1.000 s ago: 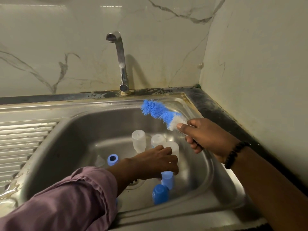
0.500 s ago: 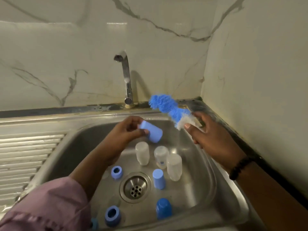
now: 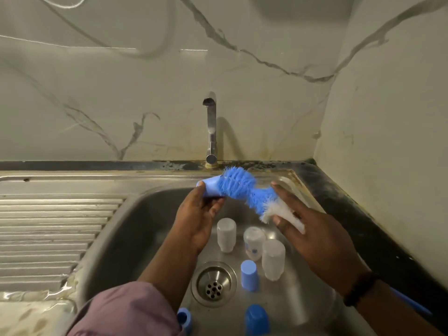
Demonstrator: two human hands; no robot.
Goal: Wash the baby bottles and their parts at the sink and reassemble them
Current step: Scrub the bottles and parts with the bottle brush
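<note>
Your left hand (image 3: 197,214) is raised over the sink (image 3: 135,214), palm turned toward you, fingers and thumb curled round a light blue cap (image 3: 210,187) held on its side with its mouth facing right; the blue bristles of the bottle brush (image 3: 244,187) are pushed against that mouth; your right hand (image 3: 312,236) reaches in from the right, fingers mostly extended, thumb and fingers holding the brush at its white bristle end, the brush's blue handle (image 3: 412,304) running back under your forearm. A pink sleeve (image 3: 126,309) covers your left arm; a dark beaded bracelet (image 3: 358,292) circles your right wrist. On the basin floor, count three translucent bottles (image 3: 226,235) standing inverted, close together behind the drain (image 3: 213,283); one light blue cap (image 3: 249,275) upside down just right of the drain; one darker blue cap (image 3: 257,320) near the front edge; one blue ring (image 3: 184,320) at the bottom edge, partly cut off. The tap (image 3: 211,127) stands behind the basin.
</note>
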